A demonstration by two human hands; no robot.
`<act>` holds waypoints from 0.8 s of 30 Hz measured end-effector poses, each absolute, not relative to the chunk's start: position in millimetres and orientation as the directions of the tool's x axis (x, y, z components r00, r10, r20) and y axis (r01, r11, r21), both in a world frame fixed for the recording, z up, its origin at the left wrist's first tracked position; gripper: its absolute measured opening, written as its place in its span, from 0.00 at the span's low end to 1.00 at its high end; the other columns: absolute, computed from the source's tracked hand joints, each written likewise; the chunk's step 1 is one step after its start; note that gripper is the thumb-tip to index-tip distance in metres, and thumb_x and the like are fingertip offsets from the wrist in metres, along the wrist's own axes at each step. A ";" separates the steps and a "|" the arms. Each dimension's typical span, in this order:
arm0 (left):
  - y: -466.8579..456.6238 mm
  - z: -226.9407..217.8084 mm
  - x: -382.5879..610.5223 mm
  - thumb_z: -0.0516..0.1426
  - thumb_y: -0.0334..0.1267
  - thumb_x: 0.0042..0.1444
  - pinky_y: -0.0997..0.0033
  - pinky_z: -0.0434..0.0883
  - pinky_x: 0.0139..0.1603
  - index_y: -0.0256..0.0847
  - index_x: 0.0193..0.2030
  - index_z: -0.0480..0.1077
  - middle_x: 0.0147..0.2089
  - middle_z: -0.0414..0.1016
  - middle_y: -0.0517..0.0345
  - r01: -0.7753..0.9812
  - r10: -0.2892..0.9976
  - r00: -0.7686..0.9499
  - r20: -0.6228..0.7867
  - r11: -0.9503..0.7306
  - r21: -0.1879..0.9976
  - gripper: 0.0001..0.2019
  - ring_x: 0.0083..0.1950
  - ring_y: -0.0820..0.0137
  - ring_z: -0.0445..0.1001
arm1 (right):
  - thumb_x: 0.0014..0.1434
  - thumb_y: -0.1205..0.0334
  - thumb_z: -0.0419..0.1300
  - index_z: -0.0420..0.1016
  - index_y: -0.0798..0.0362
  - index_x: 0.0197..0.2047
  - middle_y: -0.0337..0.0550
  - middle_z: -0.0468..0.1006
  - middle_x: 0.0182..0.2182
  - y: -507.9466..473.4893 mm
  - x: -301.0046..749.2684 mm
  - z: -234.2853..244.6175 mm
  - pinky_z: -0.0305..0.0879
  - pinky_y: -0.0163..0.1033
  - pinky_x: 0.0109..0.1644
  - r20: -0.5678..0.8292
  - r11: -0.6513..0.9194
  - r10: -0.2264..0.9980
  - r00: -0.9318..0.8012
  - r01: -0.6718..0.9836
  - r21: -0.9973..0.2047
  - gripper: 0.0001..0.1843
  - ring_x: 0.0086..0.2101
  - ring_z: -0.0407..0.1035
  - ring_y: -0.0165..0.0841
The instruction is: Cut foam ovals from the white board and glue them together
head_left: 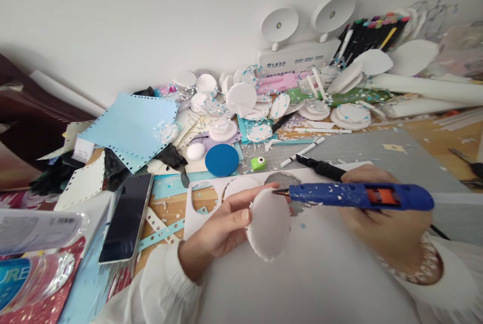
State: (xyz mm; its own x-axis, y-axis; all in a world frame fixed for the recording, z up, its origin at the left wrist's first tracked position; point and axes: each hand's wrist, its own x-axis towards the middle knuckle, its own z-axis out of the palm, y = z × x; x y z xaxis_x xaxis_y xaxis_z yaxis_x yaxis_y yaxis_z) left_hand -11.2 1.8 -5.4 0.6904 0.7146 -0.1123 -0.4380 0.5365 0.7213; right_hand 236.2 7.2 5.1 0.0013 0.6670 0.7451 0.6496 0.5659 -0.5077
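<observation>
My left hand [222,226] pinches a white foam disc [268,224] with a rough cut edge, holding it upright over a white foam sheet [313,263]. My right hand [385,218] grips a blue hot glue gun [358,196] speckled with white crumbs. Its nozzle points left and touches the disc's upper edge. The foam sheet has round holes cut along its far edge.
A black phone [126,217] lies left of the sheet. A black craft knife [320,166], a blue round lid [222,159], a green punch [258,163], light blue paper [132,125] and several white foam discs [241,98] clutter the desk behind. Markers [372,29] and a twin-head lamp [298,55] stand by the wall.
</observation>
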 end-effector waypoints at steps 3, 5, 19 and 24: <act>1.6 -5.3 -10.8 0.64 0.53 0.52 0.64 0.70 0.49 0.40 0.64 0.64 0.59 0.71 0.38 -0.417 0.708 0.694 -0.131 0.543 0.729 0.36 0.56 0.53 0.74 | 0.46 0.74 0.60 0.64 0.48 0.29 0.32 0.67 0.22 5.4 236.4 3.4 0.62 0.36 0.25 0.739 0.579 0.673 0.007 0.616 -0.533 0.12 0.23 0.66 0.31; 0.8 -4.7 -10.5 0.64 0.53 0.51 0.64 0.70 0.49 0.40 0.64 0.64 0.60 0.71 0.38 -0.396 0.701 0.695 -0.160 0.559 0.729 0.36 0.56 0.52 0.73 | 0.45 0.75 0.60 0.64 0.48 0.29 0.33 0.68 0.22 4.3 236.7 2.6 0.62 0.37 0.25 0.731 0.589 0.683 -0.001 0.593 -0.549 0.12 0.23 0.65 0.32; -0.6 -5.7 -8.8 0.67 0.50 0.48 0.71 0.69 0.47 0.42 0.60 0.69 0.56 0.75 0.46 -0.358 0.696 0.679 -0.235 0.593 0.722 0.33 0.53 0.59 0.74 | 0.46 0.75 0.62 0.67 0.49 0.33 0.34 0.69 0.23 0.3 231.2 5.7 0.64 0.36 0.25 0.722 0.657 0.690 -0.062 0.474 -0.587 0.13 0.23 0.67 0.32; -0.5 -7.0 -8.1 0.67 0.51 0.47 0.71 0.68 0.47 0.42 0.60 0.69 0.55 0.76 0.46 -0.355 0.696 0.674 -0.248 0.599 0.717 0.34 0.51 0.61 0.75 | 0.44 0.73 0.62 0.67 0.48 0.33 0.34 0.70 0.23 -2.3 229.9 7.2 0.64 0.37 0.24 0.694 0.636 0.717 -0.067 0.469 -0.613 0.14 0.23 0.68 0.33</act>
